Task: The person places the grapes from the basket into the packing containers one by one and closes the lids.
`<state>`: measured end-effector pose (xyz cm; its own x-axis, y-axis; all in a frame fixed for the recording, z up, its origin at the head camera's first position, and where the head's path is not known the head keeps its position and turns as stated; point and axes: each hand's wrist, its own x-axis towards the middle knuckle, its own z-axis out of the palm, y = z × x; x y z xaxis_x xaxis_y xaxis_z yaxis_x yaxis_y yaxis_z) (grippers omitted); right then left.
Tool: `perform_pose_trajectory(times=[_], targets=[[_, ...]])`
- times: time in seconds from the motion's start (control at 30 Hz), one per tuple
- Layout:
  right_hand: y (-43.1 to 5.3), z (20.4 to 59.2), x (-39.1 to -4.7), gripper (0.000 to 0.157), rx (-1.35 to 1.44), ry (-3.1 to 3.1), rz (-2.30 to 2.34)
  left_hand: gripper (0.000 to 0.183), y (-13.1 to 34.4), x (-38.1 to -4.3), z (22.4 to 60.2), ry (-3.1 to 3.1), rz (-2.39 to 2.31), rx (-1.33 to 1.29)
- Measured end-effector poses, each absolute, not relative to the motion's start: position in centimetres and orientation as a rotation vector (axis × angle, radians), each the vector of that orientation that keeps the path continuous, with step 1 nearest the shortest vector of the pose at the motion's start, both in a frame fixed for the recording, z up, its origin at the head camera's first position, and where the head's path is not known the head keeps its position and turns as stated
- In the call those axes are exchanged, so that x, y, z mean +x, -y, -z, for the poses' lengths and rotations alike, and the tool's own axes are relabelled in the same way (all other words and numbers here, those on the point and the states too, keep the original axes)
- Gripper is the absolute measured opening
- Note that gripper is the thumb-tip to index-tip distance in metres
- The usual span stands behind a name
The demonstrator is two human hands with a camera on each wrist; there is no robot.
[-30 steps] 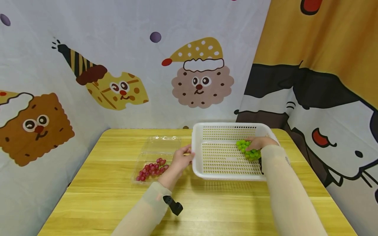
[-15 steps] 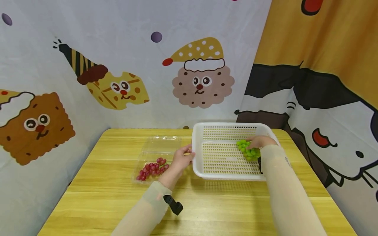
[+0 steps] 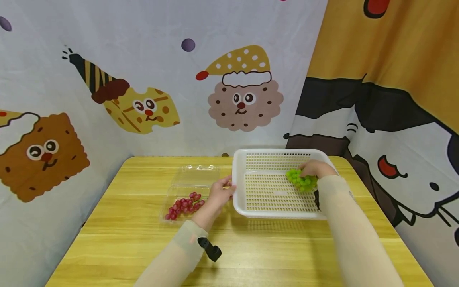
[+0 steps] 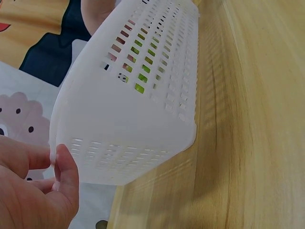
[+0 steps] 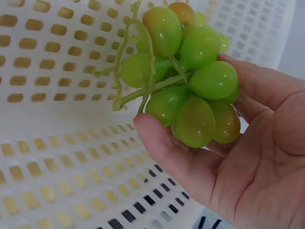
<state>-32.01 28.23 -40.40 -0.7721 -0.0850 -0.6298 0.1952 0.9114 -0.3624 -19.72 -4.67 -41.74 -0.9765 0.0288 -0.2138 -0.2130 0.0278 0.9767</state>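
Observation:
A white perforated plastic basket (image 3: pixel 272 204) stands at the back right of the table. My left hand (image 3: pixel 220 194) pinches its left rim between thumb and fingers; the left wrist view shows that hand (image 4: pixel 35 188) at the rim. Inside the basket, toward its right end, my right hand (image 3: pixel 317 169) holds a bunch of green grapes (image 3: pixel 299 181). Up close the green grapes (image 5: pixel 195 81) have reddish patches and a green stem, with the fingers curled behind them and the thumb alongside. Some of those fingers are hidden by the fruit.
Left of the basket lies a clear plastic clamshell box (image 3: pixel 195 175) with its lid folded back. A bunch of red grapes (image 3: pixel 184 206) sits in it, close to my left forearm. The wooden table (image 3: pixel 118 239) ends at a printed cloth (image 3: pixel 154 48) behind.
My right hand has shifted slightly, and the green grapes have turned and lifted a little within the basket. The left hand and the red grapes stay where they were.

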Motion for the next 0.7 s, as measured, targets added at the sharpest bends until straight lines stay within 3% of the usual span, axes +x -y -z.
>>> perform_pose_trajectory(times=[0.33,0.7], targets=[[-28.0,39.1,-30.9,0.052,0.129,-2.367,0.865,0.045,4.8,-21.4,45.0,-2.121,-2.086,-0.193],[-28.1,37.7,-29.2,0.054,0.023,-2.359,1.015,0.044,4.8,-21.4,44.8,-2.137,-2.07,-0.212]])
